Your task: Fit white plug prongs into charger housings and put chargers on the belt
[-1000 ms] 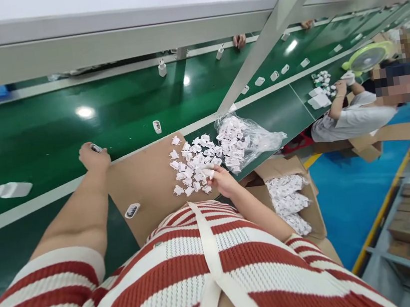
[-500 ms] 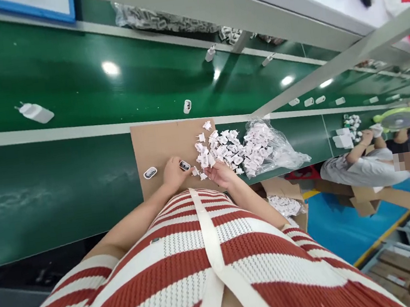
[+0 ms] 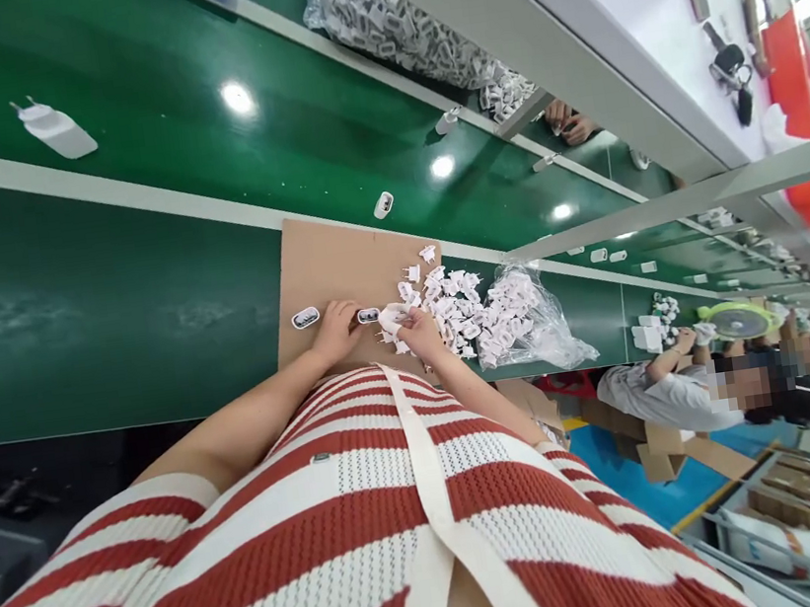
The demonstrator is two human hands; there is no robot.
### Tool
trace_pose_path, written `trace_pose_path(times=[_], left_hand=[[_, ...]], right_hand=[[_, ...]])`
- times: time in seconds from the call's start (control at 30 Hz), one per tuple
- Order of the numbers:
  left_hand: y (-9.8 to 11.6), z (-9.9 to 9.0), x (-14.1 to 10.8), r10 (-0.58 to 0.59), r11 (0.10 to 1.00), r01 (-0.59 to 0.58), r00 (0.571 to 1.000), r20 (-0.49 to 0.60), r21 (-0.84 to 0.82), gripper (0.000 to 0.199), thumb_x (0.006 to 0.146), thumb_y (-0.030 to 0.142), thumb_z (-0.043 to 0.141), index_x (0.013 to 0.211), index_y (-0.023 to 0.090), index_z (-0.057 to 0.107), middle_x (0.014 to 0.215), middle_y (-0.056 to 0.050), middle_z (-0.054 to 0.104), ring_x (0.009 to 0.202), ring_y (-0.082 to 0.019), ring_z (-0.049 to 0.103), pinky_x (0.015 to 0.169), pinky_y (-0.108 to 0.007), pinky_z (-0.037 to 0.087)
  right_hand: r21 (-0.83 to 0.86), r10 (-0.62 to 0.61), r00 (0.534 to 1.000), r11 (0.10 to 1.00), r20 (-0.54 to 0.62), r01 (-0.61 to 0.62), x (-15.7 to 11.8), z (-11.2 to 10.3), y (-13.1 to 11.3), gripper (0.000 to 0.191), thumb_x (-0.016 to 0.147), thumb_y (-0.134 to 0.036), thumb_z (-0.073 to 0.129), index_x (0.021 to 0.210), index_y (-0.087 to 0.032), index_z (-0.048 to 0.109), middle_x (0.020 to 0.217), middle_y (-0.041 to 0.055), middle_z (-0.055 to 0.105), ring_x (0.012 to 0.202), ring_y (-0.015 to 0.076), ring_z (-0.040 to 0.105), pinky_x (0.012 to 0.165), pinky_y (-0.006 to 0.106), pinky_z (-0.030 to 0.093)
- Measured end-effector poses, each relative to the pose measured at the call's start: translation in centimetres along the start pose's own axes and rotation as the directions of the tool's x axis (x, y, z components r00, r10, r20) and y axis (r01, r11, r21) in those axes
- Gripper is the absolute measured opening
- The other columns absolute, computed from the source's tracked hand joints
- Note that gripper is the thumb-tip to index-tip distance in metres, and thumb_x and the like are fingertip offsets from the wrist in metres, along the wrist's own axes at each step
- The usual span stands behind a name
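A small white oval housing (image 3: 369, 316) with a dark inside is pinched in my left hand (image 3: 338, 330), over the brown cardboard sheet (image 3: 324, 254). My right hand (image 3: 420, 333) is closed at the fingertips on a white piece (image 3: 393, 319), just right of the housing; a small gap seems to part them. Another white oval housing (image 3: 305, 318) lies on the cardboard to the left of my left hand. Beside and beyond my right hand spreads a pile of white plug caps (image 3: 454, 305) with pins, reaching a clear plastic bag (image 3: 557, 335) full of the same caps.
On the green conveyor (image 3: 150, 128) lie a white plug adapter (image 3: 58, 128) and another housing (image 3: 383, 205). A grey metal frame (image 3: 704, 194) crosses above on the right. Large bag of white parts (image 3: 399, 30) lies beyond. A co-worker in a grey shirt (image 3: 667, 398) sits at right; another person's hands show behind.
The view has turned and shifted. My right hand has risen from the caps' near edge and now has a white piece at its fingertips. The housing in my left hand is turned more level.
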State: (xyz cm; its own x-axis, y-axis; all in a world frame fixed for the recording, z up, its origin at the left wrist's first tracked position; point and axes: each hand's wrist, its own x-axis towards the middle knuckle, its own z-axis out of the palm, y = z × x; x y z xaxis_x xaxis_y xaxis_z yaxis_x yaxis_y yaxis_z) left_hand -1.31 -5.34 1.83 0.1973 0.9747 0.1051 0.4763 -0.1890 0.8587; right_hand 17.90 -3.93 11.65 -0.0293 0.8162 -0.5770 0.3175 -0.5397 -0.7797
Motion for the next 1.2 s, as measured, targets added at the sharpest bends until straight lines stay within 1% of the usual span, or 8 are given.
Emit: trace_pose_path(times=[0.1,0.2,0.3,0.5,0.7,0.9,1.03,1.2], left_hand=[[0.1,0.1,-0.1,0.003,1.000,-0.003,1.000,-0.023,-0.002,0.033,0.094,0.035,0.065,0.120,0.014,0.067,0.120,-0.015,0.066,0.114,-0.031,0.055,0.106,-0.047,0.044],[0.1,0.3,-0.1,0.025,1.000,-0.025,0.999,-0.020,-0.004,0.032,0.095,0.033,0.061,0.121,0.014,0.068,0.121,-0.015,0.066,0.114,-0.031,0.056,0.107,-0.047,0.044],[-0.2,0.5,-0.1,0.031,0.999,-0.031,0.999,-0.012,-0.011,0.029,0.093,0.026,0.058,0.117,0.014,0.070,0.117,-0.014,0.068,0.112,-0.030,0.057,0.104,-0.047,0.045],[-0.5,0.6,-0.1,0.036,0.999,-0.037,0.999,-0.008,-0.023,0.030,0.093,0.027,0.059,0.117,0.015,0.071,0.118,-0.014,0.068,0.113,-0.029,0.058,0.104,-0.046,0.046],[-0.3,0.6,0.0,0.041,0.999,-0.042,0.999,-0.030,-0.035,0.025,0.092,0.026,0.060,0.111,0.015,0.072,0.116,-0.015,0.069,0.111,-0.029,0.059,0.103,-0.047,0.047],[-0.1,0.6,-0.1,0.032,0.999,-0.034,0.999,-0.042,-0.042,0.022,0.091,0.025,0.060,0.107,0.018,0.073,0.117,-0.013,0.070,0.110,-0.028,0.059,0.102,-0.046,0.049],[-0.1,0.6,0.0,0.013,0.999,-0.014,0.999,-0.039,-0.034,0.020,0.089,0.023,0.060,0.103,0.018,0.073,0.114,-0.013,0.070,0.109,-0.028,0.060,0.102,-0.047,0.050],[0.1,0.4,0.3,-0.013,1.000,0.012,0.999,-0.036,-0.010,0.020,0.088,0.024,0.060,0.103,0.018,0.072,0.111,-0.013,0.070,0.105,-0.029,0.061,0.100,-0.048,0.050]], right_hand=[[-0.311,-0.203,0.979,0.931,-0.012,0.189,0.2,0.2,0.2,0.027,0.083,-0.031,0.067,0.109,-0.020,0.069,0.093,0.0031,0.065,0.079,0.0161,0.061,0.078,0.030,0.053],[-0.647,-0.425,0.905,0.679,0.040,0.347,0.7,0.3,0.2,0.014,0.085,-0.017,0.059,0.093,-0.018,0.071,0.102,0.0065,0.057,0.091,0.0198,0.057,0.085,0.033,0.050],[-0.737,-0.489,0.857,0.519,0.159,0.433,1.5,0.7,0.5,0.013,0.085,-0.012,0.059,0.088,-0.018,0.070,0.104,0.0073,0.053,0.098,0.0216,0.054,0.088,0.033,0.047],[-0.773,-0.451,0.853,0.432,0.261,0.465,2.7,1.1,1.0,0.021,0.086,-0.004,0.054,0.082,-0.019,0.068,0.090,0.0060,0.055,0.093,0.0233,0.051,0.085,0.034,0.045],[-0.838,-0.384,0.832,0.214,0.400,0.502,2.1,1.4,-0.4,0.028,0.092,-0.004,0.049,0.097,-0.019,0.073,0.102,0.0122,0.064,0.101,0.0270,0.053,0.089,0.038,0.047],[-0.882,-0.233,0.863,0.038,0.448,0.469,1.0,2.8,-2.9,0.030,0.099,-0.010,0.045,0.109,-0.014,0.073,0.111,0.0162,0.067,0.108,0.0271,0.057,0.093,0.037,0.049],[-0.881,-0.164,0.872,0.035,0.460,0.471,1.0,3.8,-3.9,0.032,0.099,-0.009,0.044,0.112,-0.011,0.073,0.113,0.0190,0.068,0.110,0.0291,0.060,0.088,0.038,0.051],[-0.878,-0.212,0.873,0.105,0.440,0.468,1.7,3.3,-3.3,0.026,0.098,-0.012,0.050,0.110,-0.015,0.073,0.111,0.0148,0.070,0.106,0.0265,0.063,0.090,0.037,0.052]])
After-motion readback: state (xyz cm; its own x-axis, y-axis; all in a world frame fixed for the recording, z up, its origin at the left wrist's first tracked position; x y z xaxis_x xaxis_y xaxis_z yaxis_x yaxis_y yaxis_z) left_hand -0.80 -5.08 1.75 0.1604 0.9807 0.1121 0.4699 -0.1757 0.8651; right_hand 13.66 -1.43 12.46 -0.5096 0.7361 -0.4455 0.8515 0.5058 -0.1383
